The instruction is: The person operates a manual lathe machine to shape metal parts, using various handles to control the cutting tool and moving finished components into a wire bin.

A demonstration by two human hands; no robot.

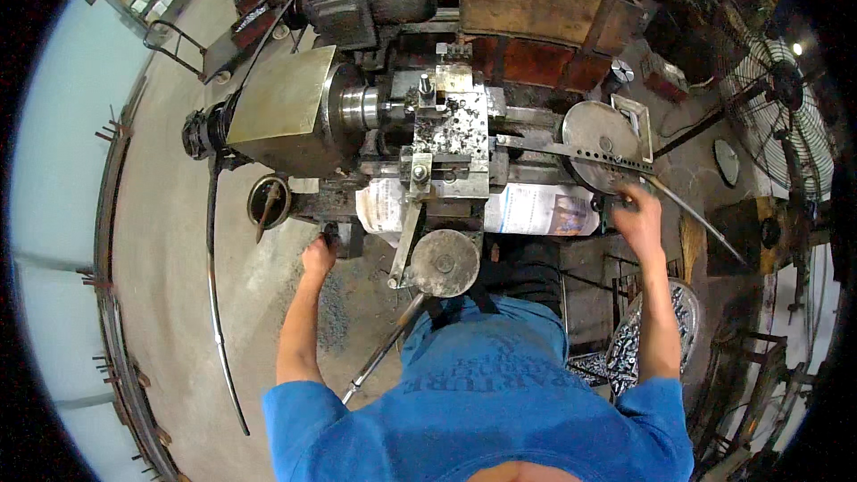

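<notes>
Wire-caged fan [787, 82] and straw broom [692, 243] at right, flatbed trolley [225, 57] at upper left.

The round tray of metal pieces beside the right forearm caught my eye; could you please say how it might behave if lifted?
The round tray would probably feel heavy for its size, since many metal pieces lie in it. They look loose and jumbled, so they would likely shift if it tilted, perhaps spilling out.

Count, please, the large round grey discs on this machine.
2: the front disc, nearest to the blue shirt, and the right disc, just beyond the right hand. More may be hidden.
</notes>
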